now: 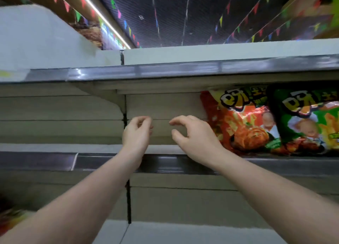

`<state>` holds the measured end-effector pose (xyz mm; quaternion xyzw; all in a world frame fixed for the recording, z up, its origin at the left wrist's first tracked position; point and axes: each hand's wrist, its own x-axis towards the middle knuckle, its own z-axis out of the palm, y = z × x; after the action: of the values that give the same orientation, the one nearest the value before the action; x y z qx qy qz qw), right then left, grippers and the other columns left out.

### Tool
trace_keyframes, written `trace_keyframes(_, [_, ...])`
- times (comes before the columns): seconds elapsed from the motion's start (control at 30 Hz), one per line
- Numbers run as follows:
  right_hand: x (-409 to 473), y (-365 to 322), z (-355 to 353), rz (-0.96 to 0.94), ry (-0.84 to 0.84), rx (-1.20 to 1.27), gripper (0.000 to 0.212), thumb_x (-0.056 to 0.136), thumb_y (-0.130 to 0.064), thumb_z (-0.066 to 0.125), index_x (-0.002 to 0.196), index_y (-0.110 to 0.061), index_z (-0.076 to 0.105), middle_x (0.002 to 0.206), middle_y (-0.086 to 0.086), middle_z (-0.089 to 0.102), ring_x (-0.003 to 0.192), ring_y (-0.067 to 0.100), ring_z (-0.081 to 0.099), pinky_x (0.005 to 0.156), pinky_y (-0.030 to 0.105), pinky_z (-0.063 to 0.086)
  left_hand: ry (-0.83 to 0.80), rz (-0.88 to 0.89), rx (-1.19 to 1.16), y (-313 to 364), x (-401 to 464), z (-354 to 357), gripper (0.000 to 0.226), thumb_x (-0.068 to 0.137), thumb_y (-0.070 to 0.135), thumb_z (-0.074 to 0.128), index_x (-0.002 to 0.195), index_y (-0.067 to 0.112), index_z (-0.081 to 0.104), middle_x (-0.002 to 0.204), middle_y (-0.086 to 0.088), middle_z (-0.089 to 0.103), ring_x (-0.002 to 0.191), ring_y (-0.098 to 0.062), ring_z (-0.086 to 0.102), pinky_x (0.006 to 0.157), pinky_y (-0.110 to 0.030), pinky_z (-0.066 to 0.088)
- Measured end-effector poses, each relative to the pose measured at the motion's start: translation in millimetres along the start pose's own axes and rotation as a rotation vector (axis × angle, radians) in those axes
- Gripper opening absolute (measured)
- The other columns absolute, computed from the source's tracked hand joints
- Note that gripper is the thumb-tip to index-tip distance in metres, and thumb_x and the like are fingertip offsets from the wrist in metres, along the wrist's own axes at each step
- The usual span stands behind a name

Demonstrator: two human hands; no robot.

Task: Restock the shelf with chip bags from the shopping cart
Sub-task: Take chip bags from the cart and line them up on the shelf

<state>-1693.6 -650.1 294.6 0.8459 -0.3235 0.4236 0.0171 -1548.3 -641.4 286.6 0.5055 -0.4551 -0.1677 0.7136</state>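
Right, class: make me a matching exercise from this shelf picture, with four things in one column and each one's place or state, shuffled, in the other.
Things
1. glossy red-orange chip bag
2. glossy green chip bag
3. left hand
4. right hand

Places or states
A. at the far right of the shelf, overlapping the bag beside it
B. empty, fingers loosely curled, nearest the red-orange bag
C. empty, in front of the dark seam between back panels
D. standing on the shelf between a hand and the other bag

Pairs: 1-D, 2-A, 3-C, 4-B
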Motion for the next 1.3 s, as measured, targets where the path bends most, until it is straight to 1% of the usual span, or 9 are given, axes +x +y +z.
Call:
trace_keyframes(0.1, [13, -36, 38, -0.004, -0.083, 0.066, 0.032, 0.093, -0.025, 0.048, 0.122, -0.022, 0.058, 0.125, -0.002, 0.057, 0.117, 0.014, 0.050, 0.097, 0.026, 0.038, 0.092, -0.020, 0.044, -7, 4, -58, 0.016, 0.095, 0.021, 0.050, 0.080, 0.025, 0.056, 0.085, 0.003, 0.062, 0.086, -0.017, 0.058, 0.084, -0.033, 0.043])
trace_keyframes(0.27, [36, -115, 105, -0.051, -0.168, 0.179, 0.030, 0.092, -0.022, 0.050, 0.120, -0.020, 0.061, 0.122, -0.001, 0.061, 0.113, 0.015, 0.054, 0.093, 0.024, 0.040, 0.203, -0.037, 0.097, -19, 2, -171, 0.009, 0.095, 0.015, 0.050, 0.091, 0.017, 0.058, 0.082, 0.000, 0.060, 0.070, -0.012, 0.058, 0.067, -0.026, 0.043])
trace_keyframes(0.43, [46, -217, 191, -0.100, -0.267, 0.342, 0.028, 0.091, -0.022, 0.051, 0.117, -0.019, 0.062, 0.116, 0.000, 0.065, 0.110, 0.017, 0.057, 0.092, 0.026, 0.042, 0.311, -0.080, 0.208, -30, -9, -298, 0.021, 0.094, 0.011, 0.049, 0.079, 0.023, 0.057, 0.081, 0.000, 0.063, 0.068, -0.009, 0.058, 0.066, -0.021, 0.045])
trace_keyframes(0.53, [45, -281, 243, -0.138, -0.340, 0.445, 0.028, 0.091, -0.018, 0.053, 0.117, -0.015, 0.062, 0.115, 0.002, 0.066, 0.108, 0.016, 0.059, 0.091, 0.022, 0.039, 0.388, -0.131, 0.270, -40, -15, -376, 0.017, 0.094, 0.014, 0.050, 0.085, 0.023, 0.061, 0.090, -0.005, 0.065, 0.085, -0.020, 0.063, 0.075, -0.030, 0.049])
trace_keyframes(0.63, [41, -336, 291, -0.153, -0.404, 0.535, 0.027, 0.090, -0.018, 0.053, 0.116, -0.018, 0.063, 0.113, 0.000, 0.066, 0.105, 0.015, 0.059, 0.088, 0.022, 0.041, 0.460, -0.210, 0.286, -52, -24, -446, 0.015, 0.094, 0.010, 0.050, 0.099, 0.011, 0.064, 0.086, -0.005, 0.063, 0.076, -0.016, 0.060, 0.058, -0.022, 0.049])
trace_keyframes(0.73, [35, -383, 336, -0.167, -0.478, 0.583, 0.027, 0.089, -0.019, 0.053, 0.112, -0.022, 0.065, 0.106, -0.002, 0.068, 0.100, 0.016, 0.060, 0.084, 0.025, 0.043, 0.552, -0.277, 0.294, -68, -35, -507, 0.012, 0.090, 0.009, 0.054, 0.095, 0.011, 0.065, 0.087, -0.011, 0.066, 0.076, -0.021, 0.062, 0.067, -0.032, 0.049])
trace_keyframes(0.93, [26, -453, 426, -0.221, -0.661, 0.652, 0.025, 0.090, -0.024, 0.053, 0.113, -0.023, 0.064, 0.108, -0.004, 0.067, 0.102, 0.013, 0.059, 0.088, 0.027, 0.046, 0.682, -0.394, 0.311, -98, -56, -597, 0.013, 0.095, 0.011, 0.049, 0.098, 0.011, 0.062, 0.088, -0.007, 0.063, 0.071, -0.016, 0.057, 0.073, -0.034, 0.046])
trace_keyframes(1.17, [33, -515, 540, -0.280, -0.842, 0.742, 0.026, 0.092, -0.020, 0.052, 0.116, -0.019, 0.063, 0.110, -0.003, 0.066, 0.097, 0.009, 0.058, 0.083, 0.022, 0.045, 0.820, -0.527, 0.361, -147, -55, -691, 0.014, 0.097, 0.011, 0.048, 0.102, 0.012, 0.060, 0.085, -0.004, 0.062, 0.062, -0.007, 0.059, 0.060, -0.021, 0.044])
trace_keyframes(1.3, [45, -546, 612, -0.299, -0.935, 0.769, 0.025, 0.092, -0.021, 0.053, 0.115, -0.021, 0.063, 0.110, -0.005, 0.065, 0.097, 0.009, 0.059, 0.085, 0.023, 0.047, 0.947, -0.588, 0.361, -186, -36, -747, 0.013, 0.097, 0.016, 0.047, 0.101, 0.019, 0.060, 0.101, -0.004, 0.062, 0.079, -0.015, 0.060, 0.074, -0.031, 0.048])
